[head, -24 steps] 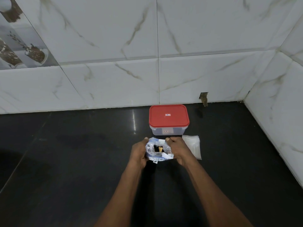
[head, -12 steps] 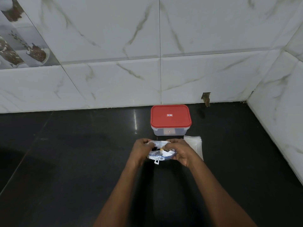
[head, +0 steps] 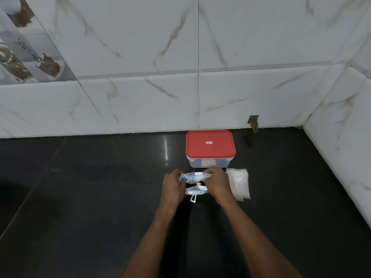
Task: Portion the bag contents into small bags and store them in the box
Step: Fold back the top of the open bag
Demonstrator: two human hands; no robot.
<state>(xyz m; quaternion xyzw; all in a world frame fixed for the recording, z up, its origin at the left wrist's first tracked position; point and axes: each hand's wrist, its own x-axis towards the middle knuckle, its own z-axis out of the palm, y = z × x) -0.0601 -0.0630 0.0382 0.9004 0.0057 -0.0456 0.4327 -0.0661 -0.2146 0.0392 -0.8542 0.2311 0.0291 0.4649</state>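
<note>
A black counter (head: pixel 80 197) under a marble-tiled wall: a bag is held open in front of the box.
Just in front of the box (head: pixel 209 149), the bag (head: pixel 193 176) is gripped at its mouth by the left hand (head: pixel 172 186) and the right hand (head: pixel 217 182), fingers curled into the plastic, probably so that the contents can be reached. The small bags (head: pixel 239 183) are laid flat in front of the box's right corner, apparently kept ready for filling. The box's red lid is still on, so nothing seems stored yet.
</note>
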